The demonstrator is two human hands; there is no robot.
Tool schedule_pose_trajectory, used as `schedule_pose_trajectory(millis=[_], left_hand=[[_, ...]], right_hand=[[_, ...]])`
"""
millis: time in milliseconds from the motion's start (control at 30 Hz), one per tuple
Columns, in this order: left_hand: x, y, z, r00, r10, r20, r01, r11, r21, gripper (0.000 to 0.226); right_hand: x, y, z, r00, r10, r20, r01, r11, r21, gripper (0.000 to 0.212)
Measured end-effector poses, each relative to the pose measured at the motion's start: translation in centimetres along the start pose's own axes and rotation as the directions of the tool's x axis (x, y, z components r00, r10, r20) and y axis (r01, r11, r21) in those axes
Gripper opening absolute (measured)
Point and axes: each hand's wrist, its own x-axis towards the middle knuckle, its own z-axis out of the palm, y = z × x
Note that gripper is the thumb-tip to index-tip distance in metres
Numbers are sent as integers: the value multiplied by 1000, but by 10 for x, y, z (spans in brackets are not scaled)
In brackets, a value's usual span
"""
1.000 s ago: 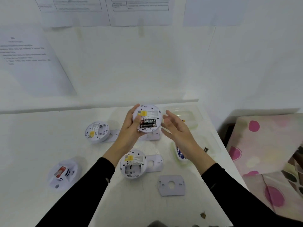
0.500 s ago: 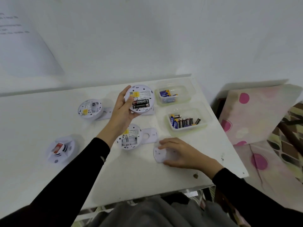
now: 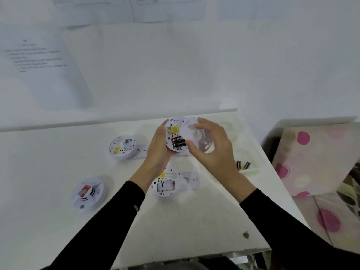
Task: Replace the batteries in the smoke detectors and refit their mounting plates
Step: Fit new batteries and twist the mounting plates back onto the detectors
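White table [image 3: 194, 221] against a white wall with printed sheets; cloth with pink dots beyond the right edge. Left hand [image 3: 158, 151] closed around the rim of a smoke detector [image 3: 175, 136] held above the far-centre of the table, back face toward the camera, black batteries [image 3: 178, 142] seated in the bay. Right hand [image 3: 212, 145] pinches a white mounting plate [image 3: 191, 133] between thumb and fingers; plate overlaps the right part of the detector back, blurred, so full contact cannot be told. Plate lies just right of the detector centre; judged next need: slide it left to centre, then twist to lock. Right hand does the moving, left only steadies.

On the table: open detector [image 3: 165, 182] near centre, bay empty, with a plate [image 3: 189, 180] touching its right side; another open detector [image 3: 122, 147] toward the far left; a face-up detector [image 3: 88, 192] nearer the left edge; loose batteries in a tray [image 3: 251, 170] by the right edge
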Motion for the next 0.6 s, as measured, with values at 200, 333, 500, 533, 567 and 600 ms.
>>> schedule_pose_trajectory(millis=[200, 333, 500, 533, 567, 600], left_hand=[[11, 7, 11, 1000, 6, -22, -6, 1000, -4, 42], [13, 9, 17, 996, 24, -81, -27, 999, -25, 38], [11, 12, 20, 988, 109, -107, -112, 993, -23, 34], [11, 12, 19, 987, 112, -113, -117, 992, -38, 31], [11, 13, 18, 987, 115, -114, -121, 992, -46, 29], [11, 13, 18, 986, 119, -113, -125, 991, -43, 27]], right_hand=[[27, 3, 33, 998, 54, 13, -54, 999, 5, 49], [37, 4, 42, 998, 56, 27, -56, 998, 18, 49], [44, 7, 43, 997, 71, 42, -73, 996, 41, 50], [44, 9, 43, 997, 63, 47, -64, 998, 18, 50], [43, 11, 42, 997, 54, 48, -53, 999, -10, 50], [44, 12, 41, 997, 51, 49, -50, 998, -29, 50]])
